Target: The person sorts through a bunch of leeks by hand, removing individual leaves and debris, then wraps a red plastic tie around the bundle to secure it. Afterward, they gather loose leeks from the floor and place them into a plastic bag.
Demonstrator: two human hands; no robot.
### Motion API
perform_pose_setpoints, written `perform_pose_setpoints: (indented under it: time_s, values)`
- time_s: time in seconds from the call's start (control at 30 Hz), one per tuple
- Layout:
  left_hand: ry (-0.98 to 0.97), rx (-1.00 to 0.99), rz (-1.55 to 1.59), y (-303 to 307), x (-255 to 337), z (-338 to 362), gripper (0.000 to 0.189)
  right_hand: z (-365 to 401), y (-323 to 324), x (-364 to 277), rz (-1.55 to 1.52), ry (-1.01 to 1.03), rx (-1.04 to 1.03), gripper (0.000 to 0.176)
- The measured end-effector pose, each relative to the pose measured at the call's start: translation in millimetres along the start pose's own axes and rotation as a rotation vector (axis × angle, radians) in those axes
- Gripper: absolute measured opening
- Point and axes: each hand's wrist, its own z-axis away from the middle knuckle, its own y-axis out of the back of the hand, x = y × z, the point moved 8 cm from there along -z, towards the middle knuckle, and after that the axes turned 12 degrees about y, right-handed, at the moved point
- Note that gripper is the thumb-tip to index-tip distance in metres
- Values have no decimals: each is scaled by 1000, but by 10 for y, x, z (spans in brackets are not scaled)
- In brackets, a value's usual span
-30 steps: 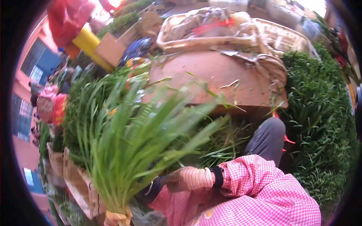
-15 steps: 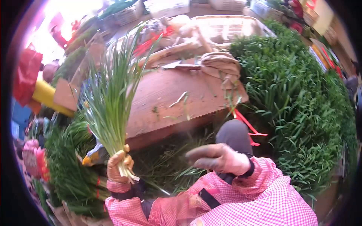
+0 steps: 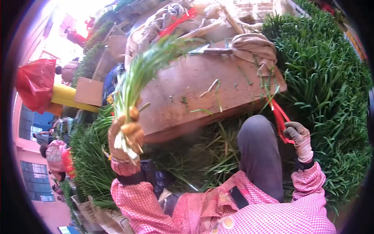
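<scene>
My gloved left hand is wrapped round a bunch of garlic chives. Its white stem ends stick out below the fist, and the leaves, blurred at their tips, lean up to the right over the wooden board. At the right, my gloved right hand pinches red tie strips hanging at the board's right corner. Loose leaf scraps lie on the board. A folded beige cloth rests at its back right corner, beside a flat thin object.
Large heaps of greens stand to the right and left. Behind the board are bundled cloths, more red strips and a white crate. My bent knee is below the board's front edge. Other people are at the far left.
My right hand has moved right, from in front of my body to the red strips, and now grips them. The chives' leaves have swung over to the right. The whole view has shifted.
</scene>
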Motion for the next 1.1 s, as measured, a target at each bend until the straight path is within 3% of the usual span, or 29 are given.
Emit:
perform_pose_setpoints:
  time_s: [0.1, 0.2, 0.3, 0.37, 0.43, 0.5, 0.53, 0.57, 0.67, 0.7, 0.77, 0.8, 0.9, 1.0, 1.1]
  values:
    - [39, -169, -21, -400, 313, -208, 63, -15, -121, 51, -24, -28, -33, 20]
    - [49, -198, -5, -396, 439, -396, 57, -38, -96, 110, 18, -19, -27, 20]
    - [-26, -40, -55, 199, 323, -561, 47, -39, -34, 86, 53, 35, 41, 20]
    - [47, 80, -113, 689, 35, -615, 39, -44, 51, -5, 149, 137, 90, 22]
    - [278, 1, -143, 1379, -371, -601, 49, -112, 156, -21, 432, 379, 40, 20]
    - [333, 351, 81, 1639, -796, -532, 52, -165, 86, -229, 929, 667, -16, 23]
    - [308, 492, -85, 1855, -884, -445, 50, -218, 80, -188, 1049, 683, -28, 24]
    - [298, 425, -95, 1851, -965, -446, 52, -265, 52, -176, 1162, 698, -48, 24]
    - [284, 369, -31, 1859, -981, -346, 54, -414, 127, -107, 1348, 451, -129, 27]
    - [285, 363, -48, 1853, -959, -328, 55, -508, 190, 70, 1371, 56, -307, 33]
    - [294, 332, -56, 1879, -938, -314, 56, -499, 289, 422, 926, -254, -373, 36]
    - [286, 324, -64, 1911, -934, -320, 57, -560, 233, 439, 936, -111, -413, 34]
    - [267, 317, -66, 2026, -1007, -314, 58, -517, 408, 675, 513, -352, -278, 21]
    - [260, 321, -60, 2054, -1008, -332, 57, -585, 328, 780, 220, -300, -266, 18]
    - [284, 299, -53, 2048, -1006, -331, 56, -593, 288, 768, 353, -336, -313, 17]
